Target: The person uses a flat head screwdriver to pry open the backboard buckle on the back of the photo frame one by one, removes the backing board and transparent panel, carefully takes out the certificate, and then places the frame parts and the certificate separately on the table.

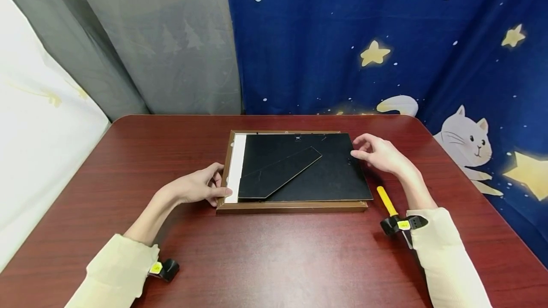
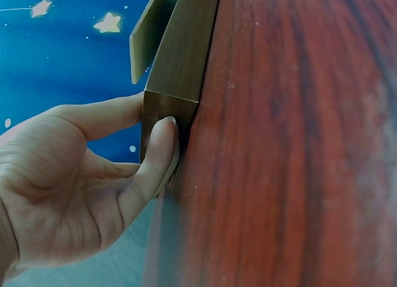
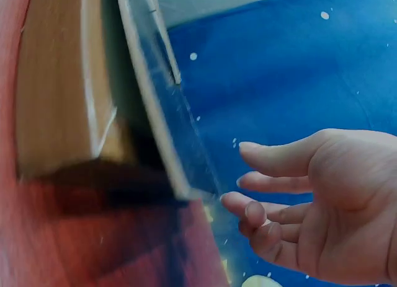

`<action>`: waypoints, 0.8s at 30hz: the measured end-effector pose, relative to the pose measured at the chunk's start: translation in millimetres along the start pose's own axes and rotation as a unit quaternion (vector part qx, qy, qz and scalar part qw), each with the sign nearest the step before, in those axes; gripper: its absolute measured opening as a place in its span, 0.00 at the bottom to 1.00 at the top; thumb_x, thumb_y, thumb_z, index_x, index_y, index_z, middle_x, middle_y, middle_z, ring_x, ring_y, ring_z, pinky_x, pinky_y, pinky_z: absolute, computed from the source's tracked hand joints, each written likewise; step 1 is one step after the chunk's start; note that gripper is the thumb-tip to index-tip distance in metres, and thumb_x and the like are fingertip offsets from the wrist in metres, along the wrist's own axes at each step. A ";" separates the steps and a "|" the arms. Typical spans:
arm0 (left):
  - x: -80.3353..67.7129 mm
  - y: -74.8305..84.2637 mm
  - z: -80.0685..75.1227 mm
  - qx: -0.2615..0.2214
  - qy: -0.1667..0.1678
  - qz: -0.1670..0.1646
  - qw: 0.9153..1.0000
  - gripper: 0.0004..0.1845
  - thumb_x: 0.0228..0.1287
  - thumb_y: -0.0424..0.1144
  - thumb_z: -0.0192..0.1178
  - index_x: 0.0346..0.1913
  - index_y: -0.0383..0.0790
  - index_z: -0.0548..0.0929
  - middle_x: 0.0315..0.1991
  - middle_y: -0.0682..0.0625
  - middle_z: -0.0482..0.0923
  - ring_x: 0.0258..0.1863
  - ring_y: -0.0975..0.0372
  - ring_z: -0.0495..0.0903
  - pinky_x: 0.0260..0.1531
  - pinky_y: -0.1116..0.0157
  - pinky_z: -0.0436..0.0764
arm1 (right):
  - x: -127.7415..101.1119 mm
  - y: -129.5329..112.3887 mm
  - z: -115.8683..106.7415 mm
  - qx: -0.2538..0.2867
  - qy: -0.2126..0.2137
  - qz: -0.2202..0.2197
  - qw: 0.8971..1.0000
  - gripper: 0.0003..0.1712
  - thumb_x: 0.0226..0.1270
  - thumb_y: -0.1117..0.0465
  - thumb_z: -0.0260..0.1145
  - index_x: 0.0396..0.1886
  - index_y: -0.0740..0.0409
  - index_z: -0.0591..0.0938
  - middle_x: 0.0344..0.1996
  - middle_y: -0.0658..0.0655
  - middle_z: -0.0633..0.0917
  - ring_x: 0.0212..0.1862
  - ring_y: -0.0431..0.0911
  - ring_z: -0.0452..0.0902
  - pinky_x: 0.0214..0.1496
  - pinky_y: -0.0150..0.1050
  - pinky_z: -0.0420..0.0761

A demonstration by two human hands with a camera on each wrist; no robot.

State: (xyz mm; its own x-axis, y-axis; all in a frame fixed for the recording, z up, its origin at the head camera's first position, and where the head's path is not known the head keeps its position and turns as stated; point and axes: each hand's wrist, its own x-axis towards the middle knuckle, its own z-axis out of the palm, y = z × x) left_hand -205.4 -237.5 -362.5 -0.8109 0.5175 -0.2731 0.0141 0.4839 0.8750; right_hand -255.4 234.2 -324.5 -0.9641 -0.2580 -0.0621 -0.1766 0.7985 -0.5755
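A brown wooden picture frame lies face down on the table. Its black backing board sits shifted to the right over it, with a folded easel stand on top. Along the left side a white strip shows beneath the board. My left hand grips the frame's left side, thumb on top and fingers curled at the outer edge; the left wrist view shows this hand at the frame's corner. My right hand has loosely bent fingers right at the board's right edge, holding nothing.
A yellow-handled tool lies beside the right wrist, partly hidden by the wrist camera. The reddish-brown table extends around the frame. Behind it hang a blue star-patterned curtain and a grey curtain.
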 end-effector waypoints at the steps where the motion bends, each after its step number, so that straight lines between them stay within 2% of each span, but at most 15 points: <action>1: -0.2 0.1 -0.2 0.000 0.000 0.002 1.000 0.36 0.70 0.36 0.65 0.67 0.23 0.54 0.38 0.41 0.67 0.31 0.54 0.85 0.37 0.59 0.87 | -0.1 1.8 0.1 0.004 -0.005 0.010 1.000 0.24 0.74 0.54 0.65 0.60 0.66 0.75 0.40 0.64 0.84 0.30 0.54 0.80 0.35 0.40 0.79; 5: -0.8 -0.8 -1.4 0.002 0.001 0.003 1.000 0.36 0.70 0.36 0.65 0.68 0.23 0.54 0.38 0.41 0.67 0.30 0.54 0.85 0.37 0.59 0.87 | 2.3 7.2 1.3 0.038 -0.037 0.036 0.998 0.30 0.74 0.54 0.65 0.65 0.71 0.71 0.33 0.64 0.83 0.25 0.52 0.78 0.28 0.39 0.76; 8: -0.6 -2.0 -1.7 -0.001 -0.001 0.004 1.000 0.36 0.70 0.35 0.65 0.67 0.23 0.54 0.38 0.41 0.67 0.31 0.54 0.85 0.37 0.59 0.87 | 4.5 9.1 3.9 0.081 -0.069 0.052 0.993 0.34 0.75 0.54 0.64 0.68 0.76 0.67 0.25 0.59 0.80 0.21 0.47 0.75 0.23 0.37 0.73; 12: -0.4 -2.4 -1.0 -0.005 -0.001 0.003 1.000 0.35 0.70 0.35 0.65 0.67 0.23 0.55 0.37 0.41 0.67 0.30 0.54 0.85 0.37 0.59 0.87 | 6.6 11.2 7.7 0.121 -0.088 0.067 0.986 0.32 0.76 0.54 0.63 0.64 0.77 0.69 0.18 0.53 0.74 0.19 0.43 0.69 0.21 0.34 0.70; 16: 0.5 -1.6 0.2 -0.004 -0.001 0.002 1.000 0.34 0.70 0.35 0.65 0.65 0.24 0.56 0.37 0.41 0.67 0.30 0.54 0.85 0.37 0.59 0.87 | 6.7 13.6 7.3 0.131 -0.075 0.051 0.987 0.26 0.75 0.55 0.65 0.57 0.75 0.73 0.15 0.50 0.70 0.18 0.43 0.65 0.21 0.34 0.65; 19: 1.6 -1.4 0.5 -0.003 -0.002 0.001 1.000 0.33 0.70 0.35 0.65 0.65 0.24 0.56 0.37 0.41 0.67 0.31 0.54 0.85 0.37 0.59 0.87 | 6.0 15.9 4.4 0.154 -0.053 0.037 0.986 0.27 0.74 0.56 0.66 0.57 0.75 0.73 0.16 0.49 0.70 0.19 0.42 0.65 0.22 0.34 0.64; 22: 2.0 -0.6 0.3 -0.001 -0.003 -0.002 1.000 0.33 0.70 0.35 0.65 0.65 0.24 0.56 0.37 0.41 0.67 0.31 0.54 0.85 0.37 0.58 0.87 | 5.6 17.3 1.4 0.220 -0.029 0.033 0.975 0.27 0.74 0.55 0.66 0.59 0.73 0.71 0.18 0.48 0.72 0.20 0.42 0.65 0.23 0.33 0.65; 24: 1.8 0.0 0.1 0.000 -0.003 -0.002 1.000 0.33 0.70 0.35 0.65 0.65 0.24 0.56 0.37 0.41 0.68 0.30 0.54 0.85 0.37 0.59 0.87 | 5.1 16.9 -0.3 0.281 -0.021 0.029 0.959 0.24 0.75 0.56 0.65 0.59 0.70 0.71 0.19 0.47 0.73 0.20 0.40 0.65 0.23 0.32 0.66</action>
State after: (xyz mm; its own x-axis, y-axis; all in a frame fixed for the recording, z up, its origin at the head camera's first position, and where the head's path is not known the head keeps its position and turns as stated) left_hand -206.8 -236.4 -363.0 -0.8072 0.5198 -0.2796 0.0108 0.4867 0.8735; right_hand -263.3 246.5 -334.3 -0.9585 -0.2520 -0.1332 0.0236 0.3957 -0.9181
